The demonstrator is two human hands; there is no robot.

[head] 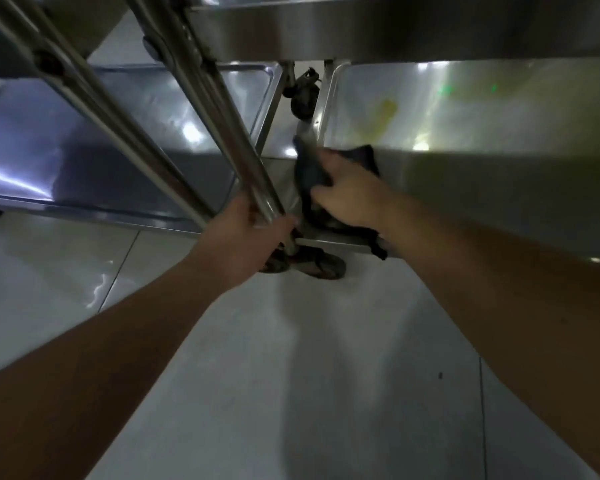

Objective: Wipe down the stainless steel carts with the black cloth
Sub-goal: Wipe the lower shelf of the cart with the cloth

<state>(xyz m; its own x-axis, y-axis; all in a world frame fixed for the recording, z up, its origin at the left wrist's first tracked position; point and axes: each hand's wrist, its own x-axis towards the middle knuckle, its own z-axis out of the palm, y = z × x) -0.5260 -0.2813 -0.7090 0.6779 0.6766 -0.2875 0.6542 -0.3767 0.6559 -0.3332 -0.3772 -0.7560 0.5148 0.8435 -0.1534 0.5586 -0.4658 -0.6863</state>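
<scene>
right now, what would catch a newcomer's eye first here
The right hand presses a black cloth against the near left corner of the right cart's lower shelf, which shows a yellowish smear. The left hand grips a cart's upright steel post just above the caster wheels.

Pale glossy floor tiles (284, 393) with thin grout lines.

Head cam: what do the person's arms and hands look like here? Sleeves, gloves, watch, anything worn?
Both forearms enter from the bottom corners, bare along all that shows: no sleeve in view. The left hand and right hand wear no gloves. No watch, band or ring can be made out on either wrist or on the fingers, though the frame is dim and a little blurred, so small items could be missed.
</scene>
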